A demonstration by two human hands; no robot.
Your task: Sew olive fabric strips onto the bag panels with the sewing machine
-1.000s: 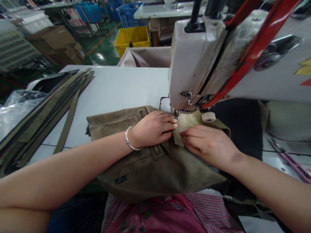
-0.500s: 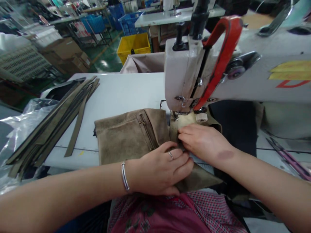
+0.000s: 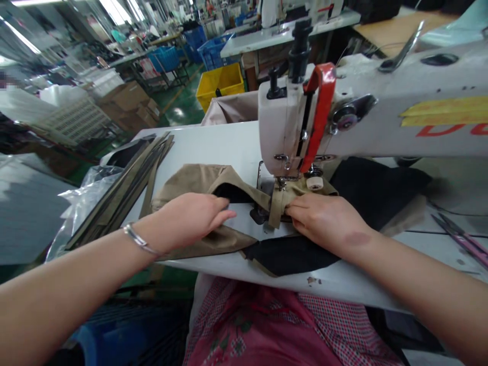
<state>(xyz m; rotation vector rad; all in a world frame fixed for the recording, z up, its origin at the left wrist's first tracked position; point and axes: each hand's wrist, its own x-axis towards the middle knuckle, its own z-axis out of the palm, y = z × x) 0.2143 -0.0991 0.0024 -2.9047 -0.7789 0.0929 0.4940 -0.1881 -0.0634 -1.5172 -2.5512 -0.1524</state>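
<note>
Brown fabric (image 3: 190, 178) lies in folds on the white sewing table, its dark inner side showing beside my left hand (image 3: 194, 218). That hand, with a silver bangle at the wrist, is on the fabric with its thumb apart from the fingers; what its fingertips hold is hidden. My right hand (image 3: 324, 216) pinches the fabric close to the needle area. A tan strip (image 3: 276, 208) runs under the presser foot (image 3: 281, 184) of the sewing machine (image 3: 280, 122). Black cloth (image 3: 297, 255) spreads below and behind my right hand.
Brown strips (image 3: 125, 190) are piled at the table's left over clear plastic (image 3: 84, 195). Pink-handled scissors (image 3: 461, 236) lie at the right. Beyond the table stand a yellow crate (image 3: 220, 84), cardboard boxes (image 3: 127, 99) and blue baskets (image 3: 163, 58).
My left hand has moved left, away from my right hand. The brown fabric has been folded open, showing its dark side and the table between. My right hand stays near the needle; the view has shifted.
</note>
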